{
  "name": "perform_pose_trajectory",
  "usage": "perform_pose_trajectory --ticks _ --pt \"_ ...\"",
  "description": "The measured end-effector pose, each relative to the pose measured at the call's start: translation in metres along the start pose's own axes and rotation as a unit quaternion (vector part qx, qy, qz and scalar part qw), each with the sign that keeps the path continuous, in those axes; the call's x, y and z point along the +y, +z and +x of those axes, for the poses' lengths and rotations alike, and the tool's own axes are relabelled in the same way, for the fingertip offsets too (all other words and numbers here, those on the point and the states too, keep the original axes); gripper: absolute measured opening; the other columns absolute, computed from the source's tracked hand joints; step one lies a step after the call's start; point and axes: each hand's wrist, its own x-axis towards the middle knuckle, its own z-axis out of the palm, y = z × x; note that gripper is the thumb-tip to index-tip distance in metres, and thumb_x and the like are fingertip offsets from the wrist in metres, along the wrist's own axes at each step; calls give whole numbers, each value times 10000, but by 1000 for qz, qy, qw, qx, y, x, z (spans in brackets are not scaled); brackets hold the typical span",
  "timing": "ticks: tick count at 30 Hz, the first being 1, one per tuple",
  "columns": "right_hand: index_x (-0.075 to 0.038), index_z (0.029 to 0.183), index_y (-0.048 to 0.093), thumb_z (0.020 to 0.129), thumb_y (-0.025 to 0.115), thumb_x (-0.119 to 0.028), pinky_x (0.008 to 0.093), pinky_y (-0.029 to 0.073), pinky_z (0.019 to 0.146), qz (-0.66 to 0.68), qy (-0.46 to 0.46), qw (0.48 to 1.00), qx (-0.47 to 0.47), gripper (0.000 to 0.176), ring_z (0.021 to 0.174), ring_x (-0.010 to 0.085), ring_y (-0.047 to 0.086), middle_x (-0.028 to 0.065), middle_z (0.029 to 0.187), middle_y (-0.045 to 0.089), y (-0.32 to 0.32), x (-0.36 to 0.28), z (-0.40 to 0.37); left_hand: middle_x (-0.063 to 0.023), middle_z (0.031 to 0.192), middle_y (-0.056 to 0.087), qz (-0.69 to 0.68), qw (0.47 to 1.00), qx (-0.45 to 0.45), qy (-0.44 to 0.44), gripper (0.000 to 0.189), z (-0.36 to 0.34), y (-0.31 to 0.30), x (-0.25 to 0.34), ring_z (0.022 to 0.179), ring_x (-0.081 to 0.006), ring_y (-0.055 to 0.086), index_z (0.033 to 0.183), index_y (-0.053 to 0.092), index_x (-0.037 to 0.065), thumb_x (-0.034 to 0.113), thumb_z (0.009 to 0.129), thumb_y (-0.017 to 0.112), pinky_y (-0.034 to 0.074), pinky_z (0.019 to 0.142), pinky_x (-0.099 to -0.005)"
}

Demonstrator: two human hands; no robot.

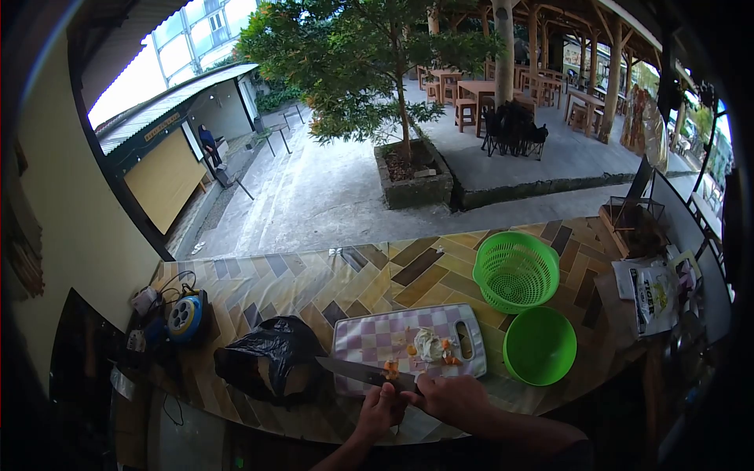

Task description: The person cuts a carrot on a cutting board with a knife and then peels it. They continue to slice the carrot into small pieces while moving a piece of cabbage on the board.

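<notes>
Over the near edge of a checked cutting board (361,330), my right hand (452,399) is closed on the handle of a large knife (357,372), its blade pointing left. My left hand (378,412) is closed close beside it, under the blade; a small orange piece (391,367) shows just above its fingertips. Whether that piece is held or lies behind the blade is hard to tell. On the board's right half lie a crumpled whitish item (428,345) and several orange bits (450,359).
A black plastic bag (275,357) sits left of the board. To the right stand a green basket (517,271) and a green bowl (539,345). A cable reel (186,316) is at far left, plastic packets (656,297) at far right. A person (208,145) stands outside.
</notes>
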Motion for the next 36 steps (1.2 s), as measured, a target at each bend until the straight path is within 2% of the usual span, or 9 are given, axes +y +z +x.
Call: perform_pose_trajectory --ticks 13,16,19,22,25,28,31,34,36 --pt "-51 898 576 968 422 -553 401 501 423 3 14 1000 4 530 519 270 654 94 625 647 -7 -1 6 43 581 389 55 998 17 8 558 4 -4 11 462 -73 400 733 451 115 648 895 483 353 417 -245" --pt "-57 896 575 968 432 -541 417 507 459 30 50 998 20 510 542 295 654 112 624 641 -8 2 10 -14 600 485 48 999 -3 -2 539 6 -11 3 440 -109 461 799 485 62 563 981 407 374 381 -265" --pt "-59 888 568 969 434 -539 447 506 495 91 68 993 14 505 573 327 652 126 630 631 -3 6 10 15 644 433 -99 994 -18 -47 456 1 -3 11 452 -93 399 981 492 86 522 1012 363 355 406 -253" --pt "-62 868 556 970 427 -544 468 496 509 105 46 993 -8 510 590 350 645 135 642 622 -5 6 6 4 677 460 -72 997 3 -13 388 -1 9 23 446 -117 410 1107 468 75 431 1043 327 346 398 -261" --pt "-59 957 571 972 372 -582 446 490 448 114 19 993 -28 559 531 318 648 134 592 623 -10 0 3 1 682 469 -62 998 27 18 353 -1 2 9 467 -140 440 1164 473 59 370 1038 362 364 411 -292" --pt "-69 868 537 970 368 -589 446 491 444 95 7 994 -45 556 535 321 649 131 591 619 -2 -2 0 -24 740 529 -200 976 -88 -10 342 -3 -10 9 536 -158 510 1205 483 45 316 1022 385 416 465 -319" --pt "-65 795 524 964 438 -548 442 485 463 69 10 997 -41 519 545 316 637 110 594 605 -1 -6 -1 -66 825 591 -145 986 -75 30 354 -3 -15 -5 630 -166 571 1220 500 17 280 999 417 448 527 -321" --pt "-65 792 525 960 455 -538 431 482 442 60 0 998 -26 507 532 303 638 108 590 607 3 -6 -3 -103 903 621 -87 989 -98 68 354 -5 -23 -13 683 -161 593 1120 537 1 322 1017 429 452 552 -293" --pt "-66 789 526 957 466 -532 420 486 431 40 -5 999 -19 499 522 295 638 101 586 610 3 -7 -3 -52 724 535 -32 998 -22 42 367 -7 -12 -10 547 -131 494 992 528 0 338 1040 393 390 483 -276"
